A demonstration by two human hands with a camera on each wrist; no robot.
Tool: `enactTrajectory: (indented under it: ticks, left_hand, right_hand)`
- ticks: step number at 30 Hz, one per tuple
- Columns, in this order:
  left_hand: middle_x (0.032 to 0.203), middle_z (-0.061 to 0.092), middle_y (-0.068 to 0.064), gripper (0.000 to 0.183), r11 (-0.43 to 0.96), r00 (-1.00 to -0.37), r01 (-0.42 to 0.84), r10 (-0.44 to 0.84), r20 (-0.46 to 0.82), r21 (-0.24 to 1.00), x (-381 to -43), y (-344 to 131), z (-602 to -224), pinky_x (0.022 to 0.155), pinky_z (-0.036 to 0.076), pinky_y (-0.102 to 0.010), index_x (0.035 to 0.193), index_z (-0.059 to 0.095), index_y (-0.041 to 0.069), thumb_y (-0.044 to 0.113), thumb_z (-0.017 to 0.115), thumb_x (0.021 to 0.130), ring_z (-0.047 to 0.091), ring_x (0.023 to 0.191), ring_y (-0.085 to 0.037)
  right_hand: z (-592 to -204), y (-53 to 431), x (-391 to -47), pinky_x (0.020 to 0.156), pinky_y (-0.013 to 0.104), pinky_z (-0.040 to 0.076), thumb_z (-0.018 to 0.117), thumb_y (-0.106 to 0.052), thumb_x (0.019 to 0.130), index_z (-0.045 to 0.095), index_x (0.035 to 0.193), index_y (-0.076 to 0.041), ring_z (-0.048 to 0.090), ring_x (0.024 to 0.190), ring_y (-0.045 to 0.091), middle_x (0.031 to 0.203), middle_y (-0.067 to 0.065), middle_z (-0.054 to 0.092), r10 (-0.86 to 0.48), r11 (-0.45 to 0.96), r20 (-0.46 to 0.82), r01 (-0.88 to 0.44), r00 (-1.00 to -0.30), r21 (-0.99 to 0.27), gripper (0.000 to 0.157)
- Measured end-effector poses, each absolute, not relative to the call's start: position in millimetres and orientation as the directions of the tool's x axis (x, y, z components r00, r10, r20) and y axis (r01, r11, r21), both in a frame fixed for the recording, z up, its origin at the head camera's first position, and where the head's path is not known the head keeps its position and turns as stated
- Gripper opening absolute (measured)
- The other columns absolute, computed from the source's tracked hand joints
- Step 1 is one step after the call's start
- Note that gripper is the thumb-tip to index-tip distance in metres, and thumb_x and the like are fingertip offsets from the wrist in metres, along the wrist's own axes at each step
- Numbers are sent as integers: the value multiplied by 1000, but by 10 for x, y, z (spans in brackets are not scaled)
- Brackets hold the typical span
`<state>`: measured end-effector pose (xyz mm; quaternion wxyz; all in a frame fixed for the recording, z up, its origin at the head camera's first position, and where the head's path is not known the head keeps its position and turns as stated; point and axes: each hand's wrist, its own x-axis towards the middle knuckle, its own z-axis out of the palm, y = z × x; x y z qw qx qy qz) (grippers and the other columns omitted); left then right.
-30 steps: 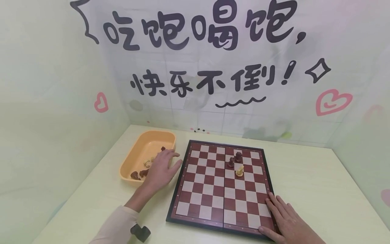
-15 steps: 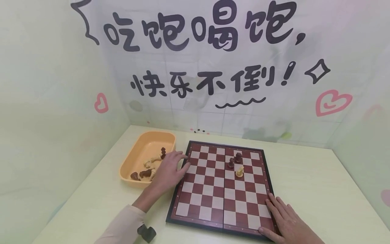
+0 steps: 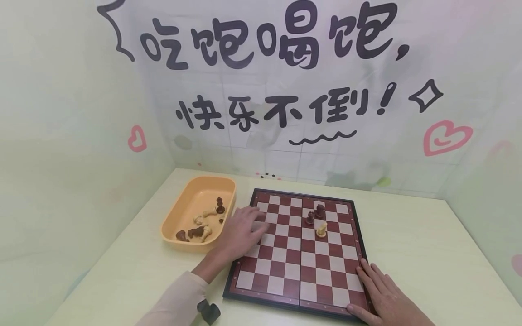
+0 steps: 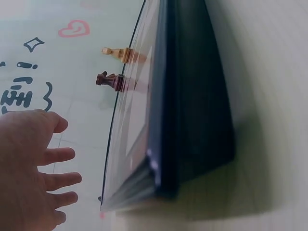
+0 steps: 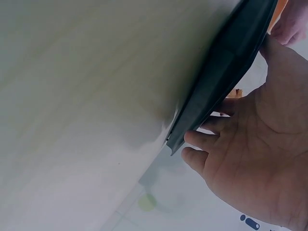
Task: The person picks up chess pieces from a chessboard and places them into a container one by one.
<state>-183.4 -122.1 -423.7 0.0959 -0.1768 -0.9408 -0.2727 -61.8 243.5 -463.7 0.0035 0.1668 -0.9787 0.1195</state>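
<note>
A red-and-cream chessboard [image 3: 281, 253] with a dark rim lies on the table. Two dark red chess pieces [image 3: 320, 211] and a cream chess piece [image 3: 321, 230] stand on its far right half. Over the board's left edge hovers my left hand [image 3: 240, 233], its fingers spread and holding nothing; the left wrist view shows the same hand [image 4: 31, 168] apart from the board. At the near right corner my right hand [image 3: 387, 296] rests flat on the board's edge, fingers extended. Seen from below, the right hand [image 5: 260, 139] has its fingertips along the dark rim.
An orange tray [image 3: 183, 203] left of the board holds several dark and cream chess pieces [image 3: 196, 232], most of them lying down. A wall sheet [image 3: 261, 149] with black lettering rises behind the pale table [image 3: 412, 240].
My left hand has moved right, from over the tray to over the board's left edge, uncovering pieces in the tray. The right hand and the pieces on the board stay in place.
</note>
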Motion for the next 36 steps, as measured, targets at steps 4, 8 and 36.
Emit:
enactTrajectory:
  ticks: [4, 8, 36]
  left_hand:
    - [140, 57, -12, 39, 764, -918, 394, 299, 260, 511, -1863, -1163, -4238, 120, 18, -51, 127, 67, 9, 38, 59, 102, 43, 138, -31]
    - [136, 60, -10, 35, 742, -922, 388, 297, 251, 546, -1891, -1112, -4229, 119, 21, -51, 124, 67, 9, 36, 60, 102, 47, 133, -31]
    - [135, 62, -14, 39, 767, -904, 425, 387, 180, 481, -2119, -831, -4174, 118, 22, -54, 125, 71, 5, 35, 57, 103, 47, 135, -34]
  right_hand:
    - [-4637, 2433, -613, 101, 61, 43, 66, -71, 84, 51, 145, 4, 40, 136, 47, 153, 22, 42, -320, 918, 49, -323, -946, -231, 97]
    - [-4638, 2435, -611, 101, 60, 44, 67, -70, 84, 51, 145, 3, 41, 136, 47, 153, 22, 42, -320, 917, 57, -325, -946, -231, 97]
    - [-4634, 2451, -616, 104, 59, 41, 67, -67, 87, 49, 146, 5, 38, 138, 46, 154, 23, 40, -341, 904, 90, -352, -936, -243, 94]
